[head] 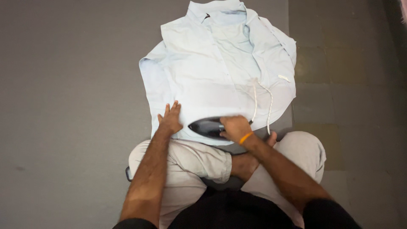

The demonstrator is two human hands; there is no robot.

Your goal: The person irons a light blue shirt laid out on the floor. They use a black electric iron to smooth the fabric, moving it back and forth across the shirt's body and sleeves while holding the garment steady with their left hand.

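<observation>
Crossed legs in pale trousers (199,163) sit closest to the camera, and the person works right over them, down on the grey floor (72,85). Right hand (234,127), the one with an orange band (245,138) at the wrist, is closed around the handle of a dark iron (207,126), which rests on the bottom hem of a light blue shirt (212,72). Left hand (170,119) is open and flat, fingers spread, pressing the cloth just beside the iron's nose.

Doing this bit well probably comes down to tension: the flat hand should hold the hem taut and stay just ahead of the iron's tip without getting in its path. Slow, even strokes away from the body look like the safer bet, since the knees are right under the hem and the soleplate is hot.

The shirt lies front up with the collar (216,9) at the far end, spread straight on the floor, no bench or board under it. A white cord (263,104) loops across the right side of the shirt towards the iron, so it could drag over the cloth or snag a stroke. One sleeve (150,82) is folded along the left edge, and that bulk may press in a crease if the iron runs over it.
</observation>
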